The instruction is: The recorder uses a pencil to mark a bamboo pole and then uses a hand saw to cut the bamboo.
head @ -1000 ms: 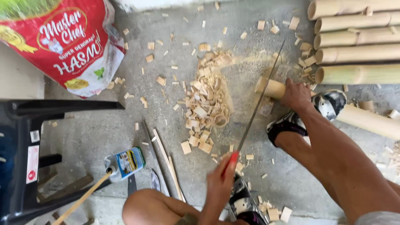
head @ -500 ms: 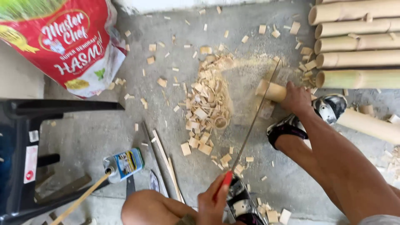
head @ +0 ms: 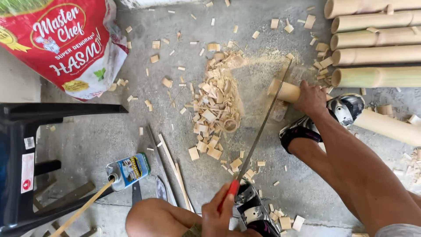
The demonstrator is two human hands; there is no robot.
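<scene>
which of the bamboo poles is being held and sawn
The bamboo pole lying apart from the stack, gripped by the right hand and pinned under a shoe. The left hand holds the saw across its cut end.

The saw (head: pixel 262 127) has a grey blade and a red handle. The bamboo pole (head: pixel 284 90) is pale tan, as are the wood chips (head: pixel 215 109). The sack (head: pixel 66 41) is red with white lettering; the chair (head: pixel 26 162) is black; the can (head: pixel 128 170) is blue and silver.

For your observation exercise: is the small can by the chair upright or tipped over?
Tipped over: the can lies on its side on the concrete floor, round end showing.
</scene>
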